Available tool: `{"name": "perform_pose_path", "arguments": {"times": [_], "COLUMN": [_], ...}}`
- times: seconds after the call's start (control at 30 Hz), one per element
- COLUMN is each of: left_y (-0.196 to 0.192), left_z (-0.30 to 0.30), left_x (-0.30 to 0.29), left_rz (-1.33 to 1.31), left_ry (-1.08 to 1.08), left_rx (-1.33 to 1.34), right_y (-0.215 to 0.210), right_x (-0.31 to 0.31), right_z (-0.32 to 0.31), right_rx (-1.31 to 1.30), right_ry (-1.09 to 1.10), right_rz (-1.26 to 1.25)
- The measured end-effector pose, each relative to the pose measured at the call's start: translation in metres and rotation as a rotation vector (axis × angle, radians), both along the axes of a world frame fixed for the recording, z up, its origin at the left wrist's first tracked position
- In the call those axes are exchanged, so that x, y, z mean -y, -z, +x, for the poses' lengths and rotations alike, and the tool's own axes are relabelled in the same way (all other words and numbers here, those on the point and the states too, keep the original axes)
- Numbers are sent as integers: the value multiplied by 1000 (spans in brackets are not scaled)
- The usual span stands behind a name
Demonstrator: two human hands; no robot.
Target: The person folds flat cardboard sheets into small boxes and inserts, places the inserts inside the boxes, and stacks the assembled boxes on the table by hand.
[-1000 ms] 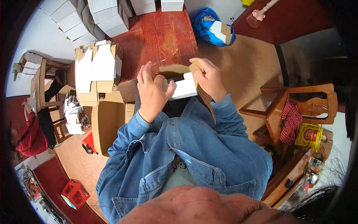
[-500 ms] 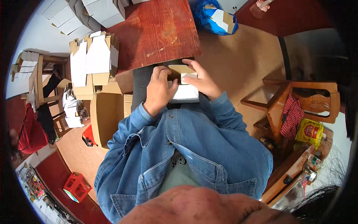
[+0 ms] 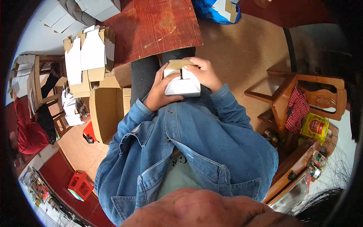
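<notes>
A small white carton (image 3: 183, 88) with a brown inside sits over my lap, just short of the table edge. Its white end flaps lie inward with a dark gap between them, and a brown flap (image 3: 179, 64) stands along the far side. My left hand (image 3: 160, 92) wraps the carton's left side, one finger across its top and another along the near lower edge. On the right, my right hand (image 3: 205, 76) grips the far right corner, its thumb pressing on the white end flap. Fingers behind the carton are partly hidden.
Ahead is a red wooden table (image 3: 159, 26), with stacked flat cartons (image 3: 92, 51) and formed white boxes (image 3: 99, 8) at left. A large cardboard box (image 3: 107, 113) stands left of me. Rightward is a wooden chair (image 3: 280, 94). A person in red (image 3: 32, 128) is at far left.
My left hand has shifted lower around the carton. The carton's end flaps now lie flatter, and the brown flap leans nearer. The person at far left has an arm raised toward white cartons.
</notes>
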State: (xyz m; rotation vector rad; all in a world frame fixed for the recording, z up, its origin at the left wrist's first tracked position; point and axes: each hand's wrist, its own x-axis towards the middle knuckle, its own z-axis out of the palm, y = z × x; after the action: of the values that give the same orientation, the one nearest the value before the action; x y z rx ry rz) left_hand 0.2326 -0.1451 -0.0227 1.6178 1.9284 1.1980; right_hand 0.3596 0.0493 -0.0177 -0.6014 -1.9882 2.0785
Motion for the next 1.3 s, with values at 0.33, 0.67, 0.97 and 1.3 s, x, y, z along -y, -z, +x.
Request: {"name": "perform_pose_path", "arguments": {"times": [0.33,0.67,0.97,1.3], "left_y": [19,21,10,6], "left_z": [3,9,11,12], "left_x": [4,-2,-1,2], "left_rz": [54,187,61,41], "left_ry": [-61,-109,-72,-97], "left_rx": [119,184,128,179], "right_y": [-25,-30,-33,-38], "right_x": [-8,-2,-3,6], "right_z": [5,8,10,12], "right_rx": [11,23,89,40], "right_ry": [-227,-219,-302,-339], "right_rz": [22,475,671,828]}}
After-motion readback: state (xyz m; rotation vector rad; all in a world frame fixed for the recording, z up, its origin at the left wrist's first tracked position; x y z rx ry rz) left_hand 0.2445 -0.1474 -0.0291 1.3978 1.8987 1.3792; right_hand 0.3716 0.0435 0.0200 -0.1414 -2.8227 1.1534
